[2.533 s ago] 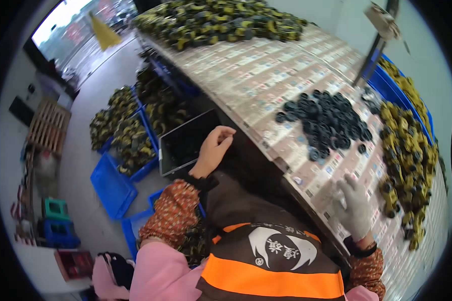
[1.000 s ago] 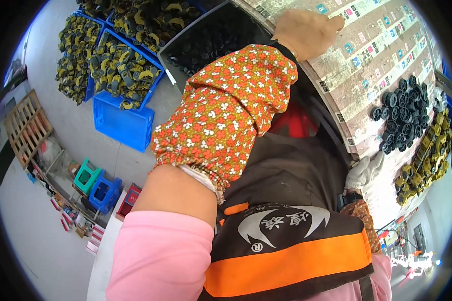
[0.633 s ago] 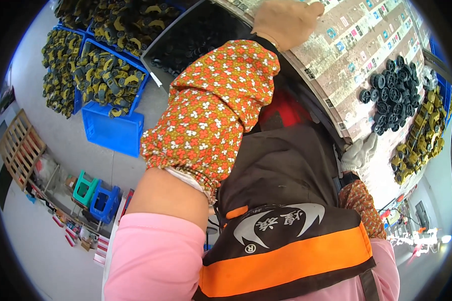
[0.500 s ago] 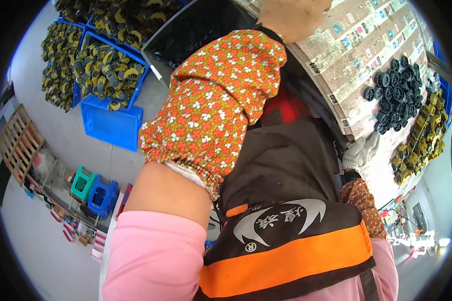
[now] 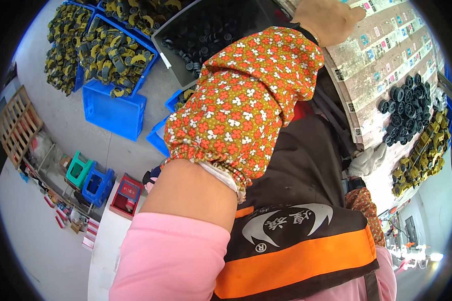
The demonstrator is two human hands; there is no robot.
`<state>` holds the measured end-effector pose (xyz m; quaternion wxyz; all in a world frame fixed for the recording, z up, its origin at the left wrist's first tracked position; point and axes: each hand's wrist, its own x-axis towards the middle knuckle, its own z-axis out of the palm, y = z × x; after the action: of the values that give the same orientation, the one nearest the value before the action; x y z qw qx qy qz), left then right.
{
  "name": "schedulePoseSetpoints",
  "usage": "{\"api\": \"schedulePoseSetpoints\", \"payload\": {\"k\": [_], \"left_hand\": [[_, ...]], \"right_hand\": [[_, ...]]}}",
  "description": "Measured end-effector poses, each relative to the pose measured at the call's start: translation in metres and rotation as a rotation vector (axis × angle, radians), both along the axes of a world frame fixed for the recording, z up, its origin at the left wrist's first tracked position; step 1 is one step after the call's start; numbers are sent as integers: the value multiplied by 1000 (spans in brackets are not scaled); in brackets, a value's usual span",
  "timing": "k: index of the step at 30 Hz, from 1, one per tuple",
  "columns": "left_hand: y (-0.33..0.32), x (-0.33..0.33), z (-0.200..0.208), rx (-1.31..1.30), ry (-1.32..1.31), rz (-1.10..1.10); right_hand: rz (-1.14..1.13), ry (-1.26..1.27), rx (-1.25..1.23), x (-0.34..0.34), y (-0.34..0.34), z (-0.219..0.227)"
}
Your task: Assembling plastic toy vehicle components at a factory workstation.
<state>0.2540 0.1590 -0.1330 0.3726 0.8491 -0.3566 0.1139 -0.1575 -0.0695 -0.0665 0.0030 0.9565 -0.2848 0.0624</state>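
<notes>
My left hand [image 5: 329, 22], bare with a dark band at the wrist, reaches across at the top edge, over the near edge of the worktable [image 5: 359, 75]. One digit points right; the other fingers are hidden, so I cannot see whether it holds anything. My right hand [image 5: 366, 161], in a pale grey glove, rests at the table's edge with its fingers stretched out, and no object shows in it. Beyond it lies a pile of black toy wheels [image 5: 407, 110]. Next to that are rows of yellow-and-black toy car bodies [image 5: 427, 150].
A dark grey bin [image 5: 206, 30] of black wheels stands left of my arm. Blue crates [image 5: 148, 52] filled with yellow toy cars sit on the floor, beside a bare blue crate [image 5: 113, 108]. Further left are a wooden pallet [image 5: 20, 125], green stool [image 5: 79, 169] and blue stool [image 5: 96, 185].
My left hand and arm have shifted right, over the table. The view has moved, bringing more of the grey bin's wheels and a red box into sight. My right hand stays near the table edge.
</notes>
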Motion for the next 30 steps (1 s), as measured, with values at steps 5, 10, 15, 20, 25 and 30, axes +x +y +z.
{"api": "schedulePoseSetpoints", "payload": {"k": [5, 10, 15, 20, 25, 30], "left_hand": [[-1, 5, -4, 15, 2, -42], [6, 2, 16, 14, 10, -53], [10, 1, 5, 20, 21, -26], [2, 5, 13, 32, -3, 32], [5, 3, 22, -11, 109, -31], [17, 0, 32, 77, 119, -31]], "right_hand": [[-46, 2, 23, 2, -1, -2], [-22, 22, -12, 3, 2, -1], [9, 29, -26, 4, 7, 0], [5, 10, -25, 9, 1, 11], [-122, 85, 25, 23, 9, 27], [-148, -25, -84, 20, 10, 12]]}}
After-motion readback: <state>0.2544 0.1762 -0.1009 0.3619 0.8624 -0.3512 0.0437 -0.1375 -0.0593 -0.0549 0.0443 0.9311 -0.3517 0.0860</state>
